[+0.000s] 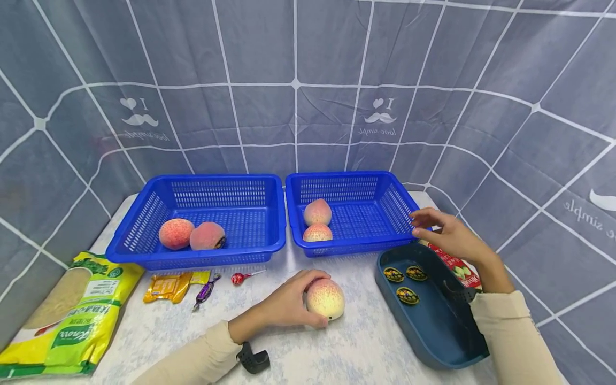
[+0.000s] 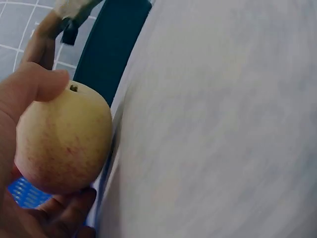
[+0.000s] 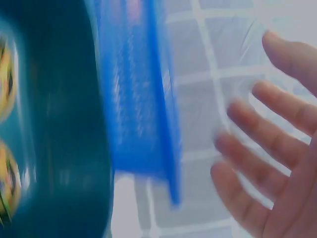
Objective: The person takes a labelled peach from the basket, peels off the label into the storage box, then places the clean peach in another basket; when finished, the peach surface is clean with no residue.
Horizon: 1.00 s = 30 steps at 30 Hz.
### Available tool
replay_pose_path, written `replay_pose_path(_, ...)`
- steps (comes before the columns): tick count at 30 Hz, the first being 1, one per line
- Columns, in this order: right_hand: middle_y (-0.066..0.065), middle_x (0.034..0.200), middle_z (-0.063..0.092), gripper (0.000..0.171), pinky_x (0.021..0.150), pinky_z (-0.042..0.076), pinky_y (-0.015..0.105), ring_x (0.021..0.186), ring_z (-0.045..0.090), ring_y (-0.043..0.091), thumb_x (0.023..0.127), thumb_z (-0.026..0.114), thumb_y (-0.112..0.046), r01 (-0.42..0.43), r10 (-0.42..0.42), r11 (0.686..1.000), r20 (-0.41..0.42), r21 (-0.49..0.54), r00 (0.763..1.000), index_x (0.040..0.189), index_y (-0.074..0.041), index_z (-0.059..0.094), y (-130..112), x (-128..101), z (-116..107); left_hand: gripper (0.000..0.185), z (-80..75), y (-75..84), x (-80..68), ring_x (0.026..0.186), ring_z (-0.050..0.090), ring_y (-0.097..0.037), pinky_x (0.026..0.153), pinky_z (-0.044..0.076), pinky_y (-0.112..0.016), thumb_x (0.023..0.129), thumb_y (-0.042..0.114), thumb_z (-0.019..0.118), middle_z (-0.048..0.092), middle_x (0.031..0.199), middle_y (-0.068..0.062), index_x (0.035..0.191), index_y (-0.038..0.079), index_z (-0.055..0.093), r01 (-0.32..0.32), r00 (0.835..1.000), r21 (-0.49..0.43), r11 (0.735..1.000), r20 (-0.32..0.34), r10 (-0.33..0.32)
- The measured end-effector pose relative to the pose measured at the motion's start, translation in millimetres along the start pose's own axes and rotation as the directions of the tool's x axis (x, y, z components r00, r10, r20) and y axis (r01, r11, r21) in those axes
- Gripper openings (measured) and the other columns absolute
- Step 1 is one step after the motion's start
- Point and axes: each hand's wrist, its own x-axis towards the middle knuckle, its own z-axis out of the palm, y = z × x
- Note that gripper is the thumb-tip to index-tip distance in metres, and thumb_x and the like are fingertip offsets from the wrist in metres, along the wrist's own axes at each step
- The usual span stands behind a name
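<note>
My left hand (image 1: 289, 305) grips a peach (image 1: 325, 299), fingers and thumb curled round it, low over the table (image 1: 337, 347) near its front middle. From the left wrist, the thumb sits by the stem pit of the peach (image 2: 62, 139). My right hand (image 1: 445, 230) is spread, fingers relaxed and holding nothing, above the near right corner of the right blue basket (image 1: 399, 214).

Edges: the dark tray (image 1: 433, 326) lies just right of the peach, its left rim close; a strip of bare cloth separates them. The right basket's front rim stands a little beyond the peach; two peaches (image 1: 317, 222) rest in its left part. The left basket (image 1: 144, 224) holds two more peaches (image 1: 192, 235). Three round dark pieces (image 1: 401, 280) lie in the tray's far end.

Left of my hand: a lollipop (image 1: 239, 277), wrapped sweets (image 1: 178, 286), and a yellow-green bag (image 1: 72, 315) at the table's left edge. Surface is pale patterned cloth; a grey grid-lined curtain (image 1: 295, 80) closes the back and sides.
</note>
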Motion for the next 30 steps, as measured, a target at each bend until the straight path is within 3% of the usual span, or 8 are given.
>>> replay_pose_path(2, 0.024, 0.139, 0.050, 0.053, 0.094, 0.051, 0.053, 0.123, 0.048, 0.044, 0.099, 0.067, -0.015, -0.044, 0.039, 0.996, -0.065, -0.072, 0.997, 0.145, 0.001, 0.046, 9, 6, -9, 0.081, -6.2, 7.7, 4.8, 0.115, 0.055, -0.014, 0.095, 0.050, -0.037, 0.070, 0.031, 0.093, 0.055, 0.128, 0.004, 0.139, 0.021, 0.053, -0.042, 0.999, -0.015, 0.999, -0.024, 0.041)
replay_pose_path(6, 0.032, 0.152, 0.029, 0.072, 0.096, 0.041, 0.069, 0.132, 0.032, 0.058, 0.098, 0.069, -0.018, -0.149, 0.147, 0.983, -0.026, -0.108, 0.989, 0.153, 0.005, 0.030, 31, 7, -19, 0.082, -29.6, 37.4, 29.4, 0.116, 0.055, -0.020, 0.093, 0.051, -0.039, 0.070, 0.022, 0.092, 0.052, 0.134, -0.003, 0.141, 0.017, 0.051, -0.139, 0.987, -0.052, 0.989, -0.090, 0.134)
replay_pose_path(10, 0.031, 0.155, 0.027, 0.071, 0.097, 0.044, 0.066, 0.132, 0.037, 0.056, 0.098, 0.070, -0.021, -0.197, 0.196, 0.978, -0.014, -0.068, 0.980, 0.153, 0.004, 0.033, 47, 4, -24, 0.081, -62.8, 64.1, 80.3, 0.115, 0.057, -0.025, 0.088, 0.055, -0.038, 0.070, 0.011, 0.091, 0.051, 0.137, -0.009, 0.140, 0.011, 0.050, -0.191, 0.974, -0.084, 0.978, -0.139, 0.178)
replay_pose_path(13, 0.029, 0.157, 0.026, 0.070, 0.095, 0.046, 0.064, 0.131, 0.041, 0.054, 0.098, 0.069, -0.022, -0.203, 0.203, 0.978, -0.024, -0.036, 0.979, 0.154, 0.001, 0.036, 54, 2, -26, 0.079, -82.4, 66.7, 127.5, 0.112, 0.058, -0.026, 0.082, 0.057, -0.036, 0.071, 0.010, 0.090, 0.052, 0.135, -0.011, 0.140, 0.010, 0.049, -0.175, 0.979, -0.059, 0.983, -0.115, 0.168)
replay_pose_path(17, 0.027, 0.159, 0.025, 0.067, 0.094, 0.049, 0.060, 0.129, 0.044, 0.054, 0.099, 0.068, -0.021, -0.214, 0.214, 0.977, -0.033, 0.012, 0.976, 0.155, -0.002, 0.037, 61, 1, -23, 0.077, -94.0, 52.7, 176.6, 0.109, 0.059, -0.025, 0.082, 0.055, -0.034, 0.075, 0.013, 0.087, 0.055, 0.131, -0.012, 0.142, 0.010, 0.047, -0.086, 0.996, 0.020, 0.996, -0.019, 0.086)
replay_pose_path(22, 0.024, 0.161, 0.024, 0.067, 0.095, 0.050, 0.056, 0.128, 0.046, 0.052, 0.099, 0.068, -0.022, -0.208, 0.210, 0.975, -0.021, 0.084, 0.977, 0.156, -0.005, 0.038, 67, 7, -13, 0.074, -91.7, 25.0, 198.5, 0.106, 0.062, -0.025, 0.088, 0.052, -0.034, 0.076, 0.008, 0.084, 0.061, 0.124, -0.013, 0.140, 0.009, 0.048, 0.089, 0.995, 0.076, 0.993, 0.048, -0.093)
replay_pose_path(26, 0.024, 0.161, 0.024, 0.066, 0.093, 0.052, 0.049, 0.126, 0.047, 0.051, 0.098, 0.069, -0.020, -0.199, 0.203, 0.973, -0.023, 0.114, 0.979, 0.154, -0.004, 0.039, 72, 9, -10, 0.070, -83.5, 13.2, 203.5, 0.104, 0.060, -0.027, 0.088, 0.053, -0.040, 0.077, -0.002, 0.081, 0.058, 0.123, -0.015, 0.137, 0.011, 0.047, 0.250, 0.959, 0.009, 0.968, 0.135, -0.249)
replay_pose_path(30, 0.023, 0.161, 0.025, 0.064, 0.090, 0.053, 0.041, 0.124, 0.049, 0.050, 0.098, 0.069, -0.018, -0.182, 0.186, 0.979, -0.032, 0.095, 0.982, 0.153, -0.003, 0.041, 74, 8, -14, 0.073, -81.2, 16.9, 208.3, 0.113, 0.054, -0.033, 0.088, 0.055, -0.050, 0.079, -0.011, 0.077, 0.047, 0.136, -0.021, 0.140, 0.011, 0.044, 0.409, 0.889, -0.076, 0.909, 0.258, -0.379)
